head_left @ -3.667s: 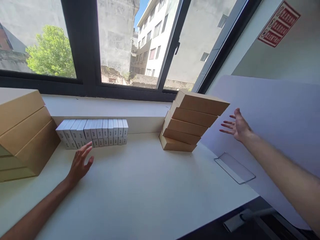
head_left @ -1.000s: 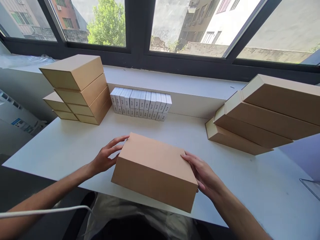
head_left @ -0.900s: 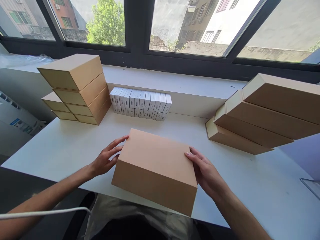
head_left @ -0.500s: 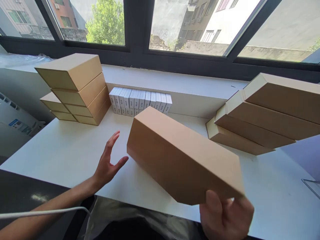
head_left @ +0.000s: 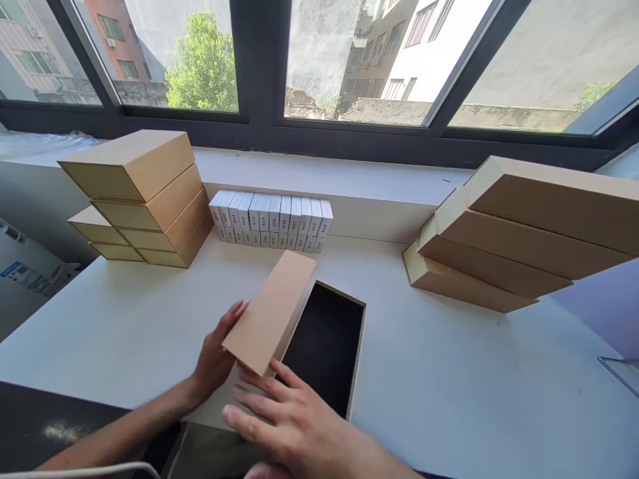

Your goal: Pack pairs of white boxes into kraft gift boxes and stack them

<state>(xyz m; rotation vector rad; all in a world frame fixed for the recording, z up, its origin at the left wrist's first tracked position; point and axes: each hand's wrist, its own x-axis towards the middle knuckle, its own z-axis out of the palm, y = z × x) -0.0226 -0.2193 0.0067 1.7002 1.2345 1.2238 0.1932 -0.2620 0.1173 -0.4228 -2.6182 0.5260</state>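
A brown cardboard box (head_left: 358, 359) lies on the white table before me, its black inside showing. The flap-like lid (head_left: 272, 313) is raised and tilted over toward the left side. My left hand (head_left: 214, 356) holds the lid's left edge, fingers partly hidden behind it. With fingers spread, my right hand (head_left: 299, 416) reaches across the box's near end, its fingertips at the lid's near corner. That hand covers part of the box's near side.
Closed brown boxes are stacked at the back left (head_left: 160, 199), with another stack of brown boxes (head_left: 519, 233) at the right. Two layers of small white boxes (head_left: 272, 216) stand against the sill (head_left: 319, 169). A bent metal wire (head_left: 619, 376) is at the right edge.
The closed box that my right hand held tilted in the air now lies on the table with its lid lifted. My left hand has come to the lid; my right has moved left.
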